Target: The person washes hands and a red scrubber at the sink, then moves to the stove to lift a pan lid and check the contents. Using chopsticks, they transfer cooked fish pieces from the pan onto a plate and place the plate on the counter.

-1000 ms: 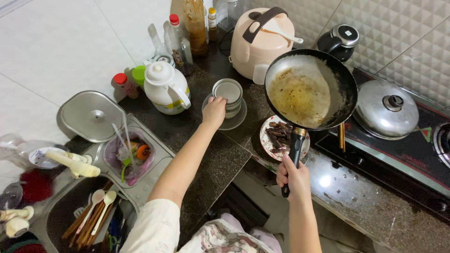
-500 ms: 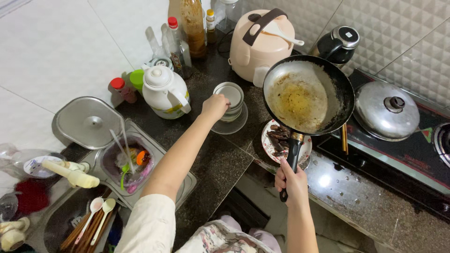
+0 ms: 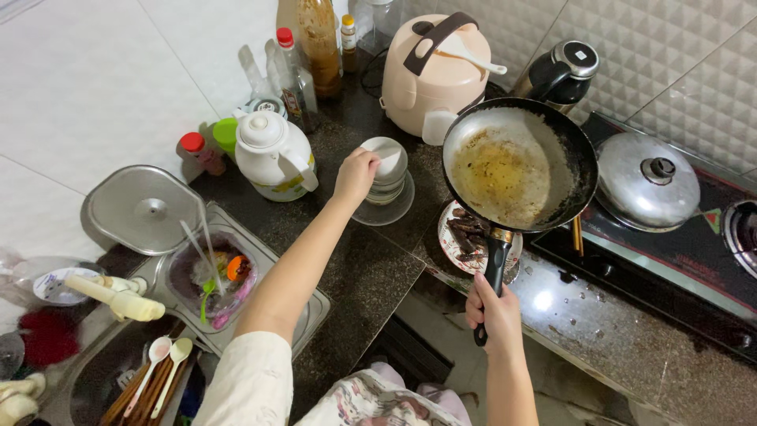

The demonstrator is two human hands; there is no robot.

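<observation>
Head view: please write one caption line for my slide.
Right hand holds an oily frying pan above a plate of food; left hand touches stacked bowls.

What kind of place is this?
Most likely a home kitchen: the right hand holds a greasy frying pan beside a gas stove, with a pink rice cooker on the dark counter and a sink at left.

I see a pink rice cooker (image 3: pixel 434 75) at the back of the tabletop (image 3: pixel 355 268), a black kettle (image 3: pixel 561 72) beside it, a white teapot (image 3: pixel 272 154) near sauce bottles (image 3: pixel 303 55), and a steel lid (image 3: pixel 646 180) on the stove (image 3: pixel 686 244).
</observation>
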